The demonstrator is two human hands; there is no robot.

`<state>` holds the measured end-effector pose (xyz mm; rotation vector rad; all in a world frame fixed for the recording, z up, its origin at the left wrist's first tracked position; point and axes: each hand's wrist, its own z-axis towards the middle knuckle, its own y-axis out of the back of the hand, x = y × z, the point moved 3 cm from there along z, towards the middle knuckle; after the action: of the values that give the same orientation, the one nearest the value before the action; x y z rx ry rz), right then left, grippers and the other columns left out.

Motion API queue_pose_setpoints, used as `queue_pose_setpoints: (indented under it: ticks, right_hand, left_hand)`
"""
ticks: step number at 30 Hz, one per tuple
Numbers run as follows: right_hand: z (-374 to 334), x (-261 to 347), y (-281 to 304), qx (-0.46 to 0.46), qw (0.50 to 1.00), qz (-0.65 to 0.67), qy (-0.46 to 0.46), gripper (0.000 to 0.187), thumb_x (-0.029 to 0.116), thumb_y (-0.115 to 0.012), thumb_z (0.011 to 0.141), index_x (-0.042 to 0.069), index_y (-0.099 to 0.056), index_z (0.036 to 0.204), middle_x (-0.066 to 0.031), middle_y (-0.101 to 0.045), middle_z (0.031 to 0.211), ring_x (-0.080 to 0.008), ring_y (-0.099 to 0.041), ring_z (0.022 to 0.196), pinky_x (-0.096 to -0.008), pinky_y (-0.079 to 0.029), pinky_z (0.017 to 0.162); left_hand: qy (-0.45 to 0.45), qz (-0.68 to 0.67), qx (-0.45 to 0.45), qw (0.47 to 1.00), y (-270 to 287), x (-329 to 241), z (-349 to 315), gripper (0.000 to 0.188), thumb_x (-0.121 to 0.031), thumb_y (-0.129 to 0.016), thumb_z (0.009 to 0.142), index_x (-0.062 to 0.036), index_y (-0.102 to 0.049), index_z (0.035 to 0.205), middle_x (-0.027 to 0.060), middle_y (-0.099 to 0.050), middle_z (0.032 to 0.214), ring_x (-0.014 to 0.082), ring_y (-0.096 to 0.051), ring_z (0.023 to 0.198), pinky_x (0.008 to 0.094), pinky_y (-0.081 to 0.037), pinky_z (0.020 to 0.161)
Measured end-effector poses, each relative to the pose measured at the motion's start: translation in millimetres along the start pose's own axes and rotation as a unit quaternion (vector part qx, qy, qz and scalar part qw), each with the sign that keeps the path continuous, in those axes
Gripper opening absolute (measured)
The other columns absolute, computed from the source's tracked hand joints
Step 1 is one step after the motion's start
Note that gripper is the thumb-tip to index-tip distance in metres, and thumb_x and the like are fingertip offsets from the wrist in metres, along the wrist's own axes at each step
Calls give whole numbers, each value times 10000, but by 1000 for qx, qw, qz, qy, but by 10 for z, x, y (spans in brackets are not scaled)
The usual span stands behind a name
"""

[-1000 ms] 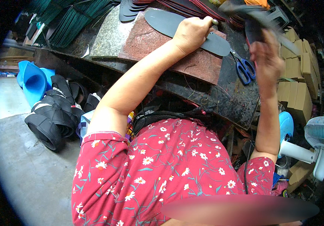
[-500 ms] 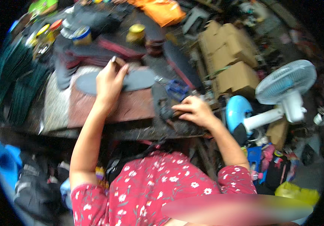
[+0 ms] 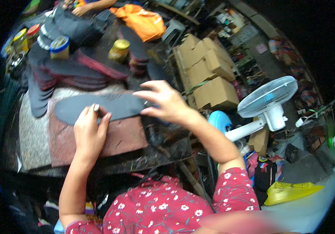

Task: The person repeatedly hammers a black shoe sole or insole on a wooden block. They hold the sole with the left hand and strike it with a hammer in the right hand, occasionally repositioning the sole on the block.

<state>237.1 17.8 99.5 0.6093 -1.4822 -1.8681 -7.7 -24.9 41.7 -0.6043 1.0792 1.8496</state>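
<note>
A dark grey, long rounded shoe sole [image 3: 120, 106] lies flat on a reddish stone slab [image 3: 116, 140]. My left hand [image 3: 89, 132] rests on the sole's near edge with its fingers bent together; a small pale and dark tip shows at the fingertips, too small to name. At the sole's right end is my right hand [image 3: 165, 102], thumb and fingers spread apart around that end. Whether they touch it I cannot tell. Behind the slab, stacked dark soles with red edges [image 3: 85, 78] lie in a row.
Jars with yellow [image 3: 119, 50] and blue [image 3: 60, 47] lids stand among the stacks. An orange bag [image 3: 142, 23] lies at the back, near another person's arm [image 3: 97, 5]. Cardboard boxes [image 3: 216, 93] and a white fan [image 3: 268, 97] stand to the right.
The view has shifted, so the bench sits further left and lower. My right hand has moved from the dark tool beside the slab to the sole's right end. The left hand stays at the sole.
</note>
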Motion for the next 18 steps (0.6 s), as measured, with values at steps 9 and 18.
queue_pose_setpoints:
  ticks: [9,18]
  right_hand:
    - [234,41,-584,88,989,117,-23,736,443,-778,743,176,-524,1380,-261,-412,1428,-414,-409,1322,-463,-367,1095]
    - [507,-33,-206,-9,996,42,72,576,390,-811,700,153,-652,1200,-154,-606,1130,-332,-598,1067,-400,-514,911]
  left_hand:
    - [46,-23,-5,999,61,-3,-41,125,-31,-696,824,4,-585,869,153,-618,808,310,-625,729,365,-490,675]
    - [41,-111,-101,988,138,28,-78,81,1,-663,883,22,-621,949,116,-659,932,235,-653,1026,348,-499,897]
